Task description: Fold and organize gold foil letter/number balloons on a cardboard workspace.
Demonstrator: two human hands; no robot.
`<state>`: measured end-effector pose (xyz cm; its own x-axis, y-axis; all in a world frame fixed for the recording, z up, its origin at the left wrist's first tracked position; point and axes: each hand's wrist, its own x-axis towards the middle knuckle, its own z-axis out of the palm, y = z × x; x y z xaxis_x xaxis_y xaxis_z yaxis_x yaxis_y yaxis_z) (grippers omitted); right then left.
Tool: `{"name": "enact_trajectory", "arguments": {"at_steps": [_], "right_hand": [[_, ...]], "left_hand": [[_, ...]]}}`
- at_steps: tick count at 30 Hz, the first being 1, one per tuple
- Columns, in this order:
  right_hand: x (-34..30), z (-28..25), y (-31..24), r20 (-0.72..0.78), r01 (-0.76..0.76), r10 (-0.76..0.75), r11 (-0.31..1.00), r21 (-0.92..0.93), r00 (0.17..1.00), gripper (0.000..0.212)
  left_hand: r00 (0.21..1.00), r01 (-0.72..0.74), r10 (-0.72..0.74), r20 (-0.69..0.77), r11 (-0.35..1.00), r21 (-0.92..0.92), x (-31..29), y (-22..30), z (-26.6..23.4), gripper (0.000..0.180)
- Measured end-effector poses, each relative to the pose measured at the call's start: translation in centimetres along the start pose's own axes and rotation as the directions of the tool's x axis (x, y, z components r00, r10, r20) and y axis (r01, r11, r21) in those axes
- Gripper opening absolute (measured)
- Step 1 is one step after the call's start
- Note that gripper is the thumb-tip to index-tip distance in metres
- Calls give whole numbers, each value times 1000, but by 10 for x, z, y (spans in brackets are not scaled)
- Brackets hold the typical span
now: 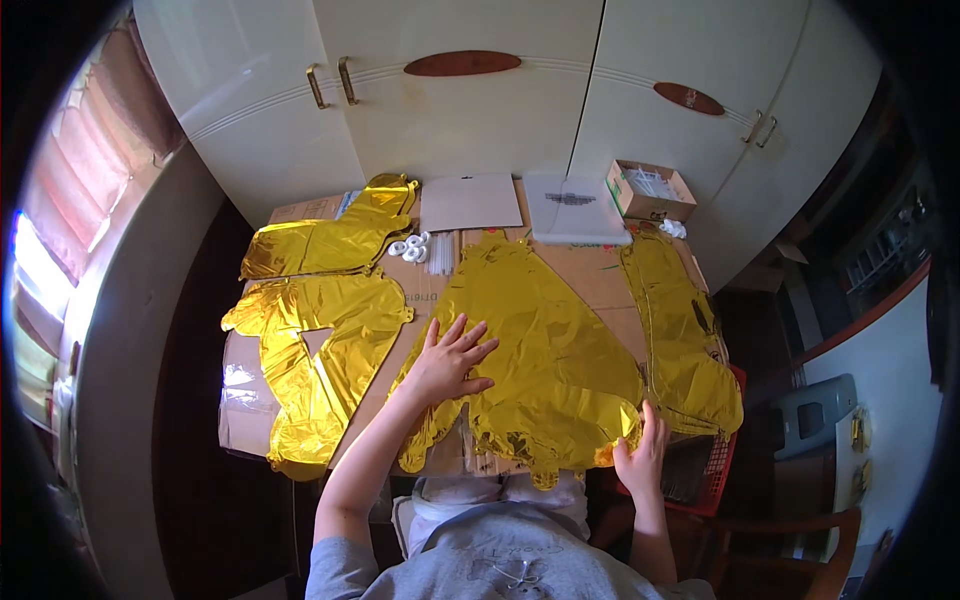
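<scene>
A large, flat gold foil balloon lies in front of me on the cardboard-covered table. My left hand rests palm down on its left part, fingers spread. At its lower right corner, my right hand pinches the foil edge between thumb and fingers; that corner is bent up a little. Left of it lie two more gold foil balloons, one toward the back and one nearer. Another gold foil balloon lies along the right side of the table, its near end reaching past the edge.
White rolls and thin clear straws lie behind the middle balloon. Farther back are a pale board, a translucent flat case and an open cardboard box. Below the right edge is a red basket, near a wooden chair.
</scene>
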<state>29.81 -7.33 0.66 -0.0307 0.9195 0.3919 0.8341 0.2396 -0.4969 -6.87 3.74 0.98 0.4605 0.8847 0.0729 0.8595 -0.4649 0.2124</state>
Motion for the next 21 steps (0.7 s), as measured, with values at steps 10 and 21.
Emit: {"name": "enact_trajectory", "arguments": {"at_steps": [10,21], "right_hand": [[72,39,-73,252,398,-398,916,54,882,46],[81,93,-68,360,485,-476,872,70,803,49]], "left_hand": [[1000,5,-5,5,1000,23,-1,2,-3,73],[1000,-5,6,-17,998,61,-1,6,-4,72]]}}
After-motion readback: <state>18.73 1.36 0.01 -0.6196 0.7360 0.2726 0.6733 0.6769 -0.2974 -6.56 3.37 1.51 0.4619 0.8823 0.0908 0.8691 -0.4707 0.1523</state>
